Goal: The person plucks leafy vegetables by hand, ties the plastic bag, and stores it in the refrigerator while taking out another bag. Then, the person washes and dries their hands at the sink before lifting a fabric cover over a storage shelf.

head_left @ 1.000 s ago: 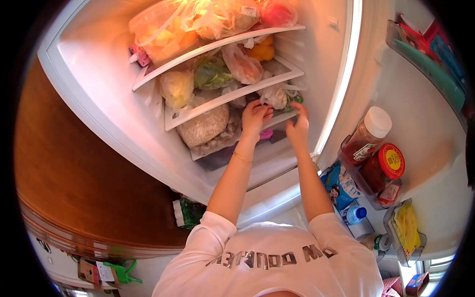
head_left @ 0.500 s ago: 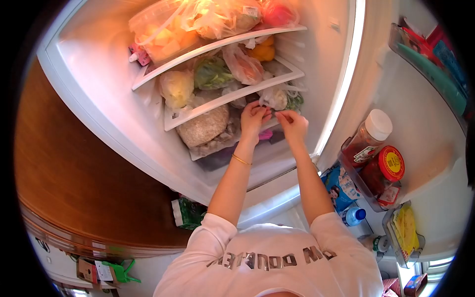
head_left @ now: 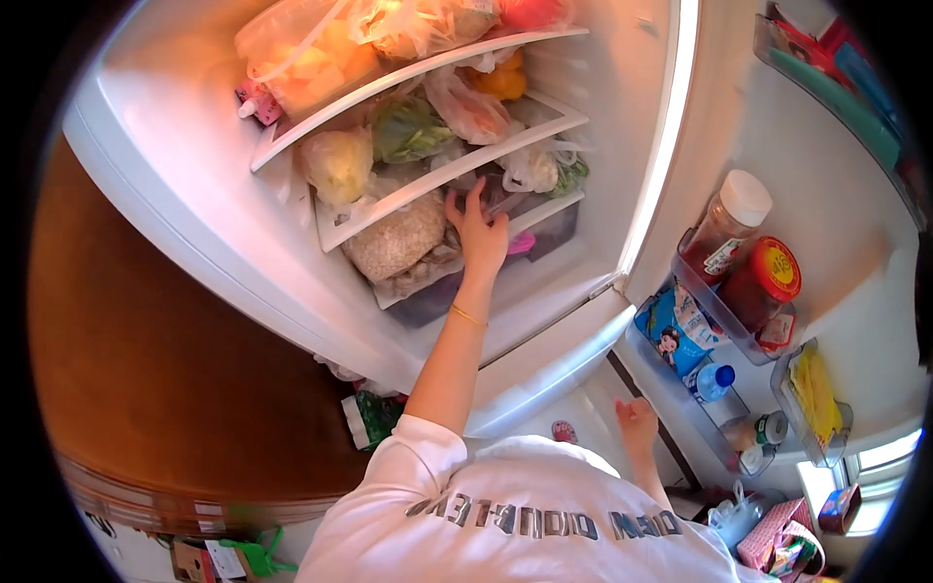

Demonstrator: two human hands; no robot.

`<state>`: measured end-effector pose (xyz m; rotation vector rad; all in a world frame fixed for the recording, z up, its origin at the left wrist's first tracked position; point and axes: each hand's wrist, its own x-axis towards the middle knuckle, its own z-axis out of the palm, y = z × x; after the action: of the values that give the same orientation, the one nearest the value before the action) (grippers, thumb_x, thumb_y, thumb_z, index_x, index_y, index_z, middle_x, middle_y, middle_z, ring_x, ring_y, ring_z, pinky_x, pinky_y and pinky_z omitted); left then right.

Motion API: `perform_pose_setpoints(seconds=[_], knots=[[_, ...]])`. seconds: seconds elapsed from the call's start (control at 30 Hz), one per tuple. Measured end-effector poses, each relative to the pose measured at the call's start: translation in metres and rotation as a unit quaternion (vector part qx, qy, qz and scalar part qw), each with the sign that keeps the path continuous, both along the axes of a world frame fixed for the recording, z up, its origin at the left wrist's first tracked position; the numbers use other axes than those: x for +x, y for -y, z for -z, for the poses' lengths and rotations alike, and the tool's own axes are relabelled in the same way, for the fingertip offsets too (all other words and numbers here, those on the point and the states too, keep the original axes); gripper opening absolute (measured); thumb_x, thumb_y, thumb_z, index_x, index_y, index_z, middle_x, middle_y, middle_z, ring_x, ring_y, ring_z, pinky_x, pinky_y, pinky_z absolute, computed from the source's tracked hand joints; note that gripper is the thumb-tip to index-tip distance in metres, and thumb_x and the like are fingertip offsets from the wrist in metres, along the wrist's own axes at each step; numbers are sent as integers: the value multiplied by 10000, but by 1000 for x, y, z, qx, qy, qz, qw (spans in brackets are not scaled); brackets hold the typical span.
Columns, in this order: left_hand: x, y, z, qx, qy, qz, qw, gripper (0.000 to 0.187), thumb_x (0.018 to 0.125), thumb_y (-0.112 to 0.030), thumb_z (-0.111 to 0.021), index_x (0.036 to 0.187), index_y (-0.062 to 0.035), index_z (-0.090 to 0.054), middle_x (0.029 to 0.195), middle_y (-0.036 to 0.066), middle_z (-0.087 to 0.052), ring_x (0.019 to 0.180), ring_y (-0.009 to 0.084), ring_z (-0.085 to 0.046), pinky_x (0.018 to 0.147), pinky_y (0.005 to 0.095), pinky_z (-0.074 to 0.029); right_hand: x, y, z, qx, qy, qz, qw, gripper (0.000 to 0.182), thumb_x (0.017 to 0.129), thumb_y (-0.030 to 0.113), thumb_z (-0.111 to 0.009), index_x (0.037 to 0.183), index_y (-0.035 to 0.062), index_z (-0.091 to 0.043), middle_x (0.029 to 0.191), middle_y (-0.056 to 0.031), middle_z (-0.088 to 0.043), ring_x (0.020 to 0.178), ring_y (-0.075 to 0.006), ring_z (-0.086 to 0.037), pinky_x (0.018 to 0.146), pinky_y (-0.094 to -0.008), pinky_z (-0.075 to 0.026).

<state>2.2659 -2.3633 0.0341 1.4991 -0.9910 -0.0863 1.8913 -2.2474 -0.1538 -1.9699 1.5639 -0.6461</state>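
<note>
My left hand [head_left: 478,231] reaches into the fridge at the lower shelf, its fingers apart, beside a clear plastic bag [head_left: 498,198]. Left of it lies a large bag of pale grain-like food [head_left: 397,238]. Right of it a white plastic bag [head_left: 530,170] sits by some green vegetables [head_left: 571,175]. Something pink [head_left: 522,243] shows below, near the wrist. My right hand [head_left: 637,422] hangs low outside the fridge, fingers curled in, with nothing visible in it.
Upper shelves hold bagged leafy greens [head_left: 410,128], a yellow pepper [head_left: 503,78] and a plastic box [head_left: 306,58]. On the open door at the right are a red-lidded jar [head_left: 763,282], a white-capped bottle [head_left: 727,223] and a blue-capped bottle [head_left: 712,382]. A brown wooden surface [head_left: 185,340] curves at the left.
My right hand has left the shelf and dropped down to the right, out of the fridge. My left hand has shifted slightly left, its fingers now spread. The view has moved a little.
</note>
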Motion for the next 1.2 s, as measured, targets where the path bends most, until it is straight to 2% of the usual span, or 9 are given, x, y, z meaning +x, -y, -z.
perform_pose_setpoints(seconds=[0.07, 0.1, 0.2, 0.37, 0.47, 0.63, 0.87, 1.07, 1.2], knots=[[3, 8, 0, 13, 133, -87, 987, 688, 776, -47, -654, 1423, -159, -449, 1516, 294, -77, 1298, 382, -387, 1043, 381, -382, -25, -21, 24, -111, -1, -57, 992, 267, 775, 177, -733, 1017, 76, -678, 1143, -151, -615, 1006, -297, -617, 827, -385, -494], [6, 13, 0, 45, 169, -116, 978, 748, 756, -78, -669, 1454, -154, -411, 1516, 338, -47, 1393, 459, -177, 1115, 429, -273, -26, -29, 22, -97, -36, -56, 993, 346, 778, 171, -723, 1102, 87, -634, 1200, -152, -573, 1058, -305, -589, 862, -393, -483], [18, 35, -1, 74, 132, -100, 983, 754, 755, -87, -673, 1457, -149, -403, 1518, 349, -21, 1412, 490, -84, 1144, 458, -201, -18, -56, 1, -73, -79, -78, 991, 563, 788, 157, -697, 1312, 114, -496, 1311, -152, -493, 1157, -322, -538, 931, -411, -463], [41, 46, -3, -51, 47, -40, 997, 712, 752, -68, -628, 1369, 125, -329, 1422, 349, -265, 1361, 474, -233, 1157, 459, -164, 15, -62, -35, 45, 33, -136, 989, 595, 802, 137, -682, 1349, 94, -452, 1278, -127, -519, 1134, -311, -559, 921, -418, -470], [23, 20, -6, -87, 40, -19, 995, 646, 766, -23, -596, 1361, 96, -373, 1433, 286, -297, 1364, 432, -258, 1147, 433, -204, 40, -45, -50, 24, 159, -173, 972, 553, 810, 91, -682, 1321, 73, -472, 1245, -117, -551, 1105, -287, -579, 907, -398, -476], [-17, -45, -15, -166, -31, 16, 986, 435, 823, -5, -657, 1232, 14, -512, 1220, 109, -461, 1065, 179, -489, 925, 309, -430, 84, 10, -100, -29, 289, -227, 930, 510, 822, 24, -686, 1291, 58, -488, 1217, -88, -600, 1094, -208, -602, 909, -346, -476], [-22, -85, -9, -211, -136, -13, 968, 323, 845, 12, -654, 1147, -8, -543, 946, 9, -505, 860, 116, -504, 822, 245, -439, 150, 80, -152, 34, 414, -264, 870, 569, 854, 53, -680, 1361, 75, -422, 1305, -90, -525, 1197, -220, -531, 997, -347, -426], [-47, -125, -28, -156, -363, 217, 893, 281, 995, -150, -468, 1200, 8, -578, 1201, 81, -605, 1068, 159, -576, 914, 285, -459, 164, 78, -167, -165, 309, -304, 886, 772, 828, 251, -759, 1451, 73, -338, 1373, -138, -466, 1313, -264, -419, 1093, -412, -331], [-69, -150, -36, -131, -537, 287, 783, 386, 1023, -286, -434, 1263, 0, -534, 1274, 82, -586, 1134, 216, -572, 967, 356, -461, 151, 71, -156, 171, 316, -418, 834, 722, 881, 372, -687, 1441, 50, -362, 1369, -119, -489, 1287, -232, -449, 1082, -403, -348]])
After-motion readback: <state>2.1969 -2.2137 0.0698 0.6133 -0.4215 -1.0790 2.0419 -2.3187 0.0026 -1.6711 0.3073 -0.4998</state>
